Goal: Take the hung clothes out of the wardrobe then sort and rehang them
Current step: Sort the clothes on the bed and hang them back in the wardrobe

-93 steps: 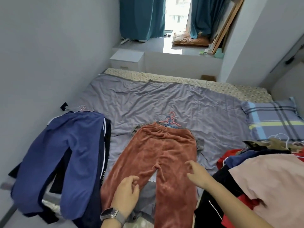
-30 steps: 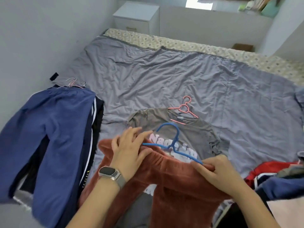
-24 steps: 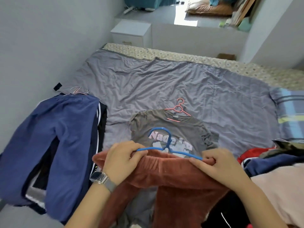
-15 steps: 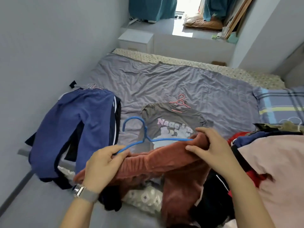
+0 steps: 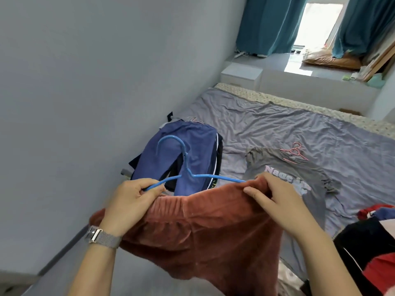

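A: Leftmost, which hand holds what?

B: At the left, the left hand [image 5: 133, 196], watch on its wrist, pinches the left arm of the blue hanger [image 5: 184, 167] between thumb and curled fingers. The hook stands up and curves toward the grey wall [image 5: 85, 92].

A: And toward the right?

B: The rust-coloured trousers [image 5: 205, 227] hang between the hands, held up in front of the person at the near edge of the bed [image 5: 299, 129]. The right hand [image 5: 275, 201] grips the waistband over the hanger's right arm, fingers curled into the cloth.

A: How will the garment handle?

B: Judged from its plush, ribbed look, it is soft, limp and fairly light; it sags wherever unsupported. The thin hanger looks stiff but springy. The elastic waistband is the sensible hold, one hand at each end.

A: What lies behind?

B: On the wrinkled lilac sheet, left to right: the blue trousers [image 5: 188, 150] on a darker heap against the wall, then a grey printed T-shirt [image 5: 299, 178] with a pink hanger [image 5: 294, 153] at its collar, then a heap of dark and red clothes [image 5: 367, 248] at the right edge. Beyond stand a white cabinet [image 5: 241, 74] and teal curtains [image 5: 267, 26] flanking a bright window.
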`<state>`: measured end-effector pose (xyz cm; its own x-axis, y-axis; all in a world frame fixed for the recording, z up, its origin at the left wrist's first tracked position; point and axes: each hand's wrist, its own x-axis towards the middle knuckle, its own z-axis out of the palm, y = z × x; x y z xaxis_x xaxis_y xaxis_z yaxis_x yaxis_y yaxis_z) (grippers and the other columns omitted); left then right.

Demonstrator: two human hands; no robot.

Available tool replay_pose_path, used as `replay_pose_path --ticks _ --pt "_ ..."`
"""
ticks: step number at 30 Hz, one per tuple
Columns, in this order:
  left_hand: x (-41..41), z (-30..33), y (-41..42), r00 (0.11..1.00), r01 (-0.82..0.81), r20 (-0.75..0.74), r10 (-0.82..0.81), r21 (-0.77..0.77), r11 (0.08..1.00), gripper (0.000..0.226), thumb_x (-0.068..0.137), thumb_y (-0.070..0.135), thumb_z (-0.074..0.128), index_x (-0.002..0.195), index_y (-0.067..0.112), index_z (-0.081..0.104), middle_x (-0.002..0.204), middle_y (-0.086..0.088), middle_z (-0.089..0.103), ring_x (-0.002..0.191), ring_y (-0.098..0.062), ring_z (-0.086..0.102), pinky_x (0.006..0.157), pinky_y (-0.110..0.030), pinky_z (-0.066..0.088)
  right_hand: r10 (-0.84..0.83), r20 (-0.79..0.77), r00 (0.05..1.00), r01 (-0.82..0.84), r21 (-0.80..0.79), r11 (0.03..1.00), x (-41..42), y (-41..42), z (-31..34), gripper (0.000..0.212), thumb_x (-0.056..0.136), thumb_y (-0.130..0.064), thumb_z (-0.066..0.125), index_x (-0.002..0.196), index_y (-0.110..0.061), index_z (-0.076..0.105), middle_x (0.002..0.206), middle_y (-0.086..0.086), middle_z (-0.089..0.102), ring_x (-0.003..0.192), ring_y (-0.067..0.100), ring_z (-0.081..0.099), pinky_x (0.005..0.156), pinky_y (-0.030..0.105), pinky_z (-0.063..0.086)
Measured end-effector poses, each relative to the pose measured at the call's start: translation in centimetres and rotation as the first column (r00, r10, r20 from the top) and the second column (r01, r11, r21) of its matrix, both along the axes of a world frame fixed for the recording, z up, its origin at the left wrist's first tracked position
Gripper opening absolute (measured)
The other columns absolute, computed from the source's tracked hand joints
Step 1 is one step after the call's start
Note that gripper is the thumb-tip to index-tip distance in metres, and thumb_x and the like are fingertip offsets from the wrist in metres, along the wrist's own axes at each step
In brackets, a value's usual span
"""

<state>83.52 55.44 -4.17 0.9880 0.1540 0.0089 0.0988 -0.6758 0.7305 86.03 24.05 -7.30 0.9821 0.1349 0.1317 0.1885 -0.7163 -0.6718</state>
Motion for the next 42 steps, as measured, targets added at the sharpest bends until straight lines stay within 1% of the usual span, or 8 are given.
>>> replay_pose_path --ticks 5,11,15,21,25,34,39,42 --pt "3.0 2.2 1.8 1.000 0.015 0.023 -0.017 0.075 0.997 0.016 0.083 0.032 0.065 0.068 0.038 0.068 0.070 0.025 0.068 0.071 0.004 0.062 0.065 -0.021 0.045 -0.031 0.012 0.999 0.030 0.042 0.999 3.2 2.0 0.8 0.048 0.075 -0.066 0.054 0.067 -0.018 0.050 0.059 -0.002 0.052 0.064 0.011 0.051 0.059 0.026 0.038" --pt "6.9 4.1 4.9 0.995 -0.059 0.091 0.044 0.166 0.984 0.010 0.082 0.046 0.061 0.081 0.041 0.069 0.075 0.022 0.068 0.076 -0.001 0.062 0.074 -0.037 0.050 -0.065 0.080 0.995 0.048 0.193 0.980 9.1 6.1 2.3 0.026 0.071 -0.060 0.058 0.073 -0.036 0.067 0.054 0.000 0.061 0.059 0.006 0.057 0.065 0.023 0.042" --pt "8.8 5.1 9.9 0.988 -0.108 0.129 0.083 0.201 0.974 0.014 0.075 0.052 0.052 0.080 0.049 0.064 0.071 0.021 0.065 0.071 -0.003 0.061 0.070 -0.038 0.050 -0.025 0.091 0.996 0.001 0.250 0.968 12.6 11.9 2.9 0.005 0.078 -0.036 0.073 0.075 -0.032 0.070 0.061 -0.005 0.065 0.060 0.004 0.059 0.067 0.021 0.045" --pt "13.6 3.0 19.1 0.988 -0.135 0.102 0.113 0.232 0.963 0.017 0.084 0.041 0.062 0.067 0.042 0.064 0.066 0.026 0.060 0.063 -0.002 0.055 0.059 -0.030 0.041 -0.051 0.054 0.997 0.035 0.267 0.963 18.0 21.9 1.0 0.009 0.076 -0.050 0.067 0.076 -0.041 0.064 0.065 -0.018 0.065 0.065 0.003 0.060 0.082 0.045 0.049" --pt "18.6 2.4 25.5 0.998 -0.058 0.034 0.051 0.238 0.970 0.022 0.086 0.034 0.062 0.064 0.037 0.064 0.061 0.021 0.058 0.060 -0.003 0.053 0.060 -0.030 0.042 -0.134 0.030 0.990 0.121 0.281 0.952 20.8 27.7 0.4 0.028 0.070 -0.061 0.061 0.072 -0.033 0.064 0.065 -0.016 0.064 0.067 0.003 0.060 0.083 0.049 0.047" --pt "34.1 5.8 27.7 0.965 0.198 0.126 -0.229 0.223 0.955 0.008 0.083 0.042 0.063 0.082 0.035 0.066 0.064 0.017 0.058 0.061 0.001 0.051 0.060 -0.027 0.038 -0.306 0.038 0.951 0.278 0.322 0.905 30.2 28.6 3.7 0.012 0.078 -0.033 0.074 0.069 -0.032 0.066 0.066 -0.018 0.068 0.066 -0.004 0.062 0.064 0.018 0.044" --pt "40.0 2.4 26.9 0.937 0.341 -0.003 -0.351 0.242 0.909 0.059 0.068 0.067 0.046 0.118 0.036 0.052 0.109 0.012 0.057 0.101 -0.005 0.053 0.095 -0.030 0.042 -0.346 -0.054 0.937 0.342 0.357 0.869 34.2 23.9 2.1 0.007 0.078 -0.032 0.075 0.072 -0.030 0.072 0.071 -0.011 0.072 0.071 0.009 0.068 0.074 0.039 0.054" --pt "42.1 0.4 26.5 0.936 0.344 -0.007 -0.352 0.232 0.910 0.061 0.068 0.070 0.037 0.114 0.033 0.055 0.105 0.014 0.063 0.099 -0.010 0.058 0.092 -0.037 0.045 -0.395 -0.070 0.916 0.393 0.354 0.849 37.0 21.7 1.9 0.011 0.074 -0.042 0.076 0.076 -0.032 0.071 0.071 -0.007 0.072 0.073 0.013 0.068 0.076 0.042 0.054"
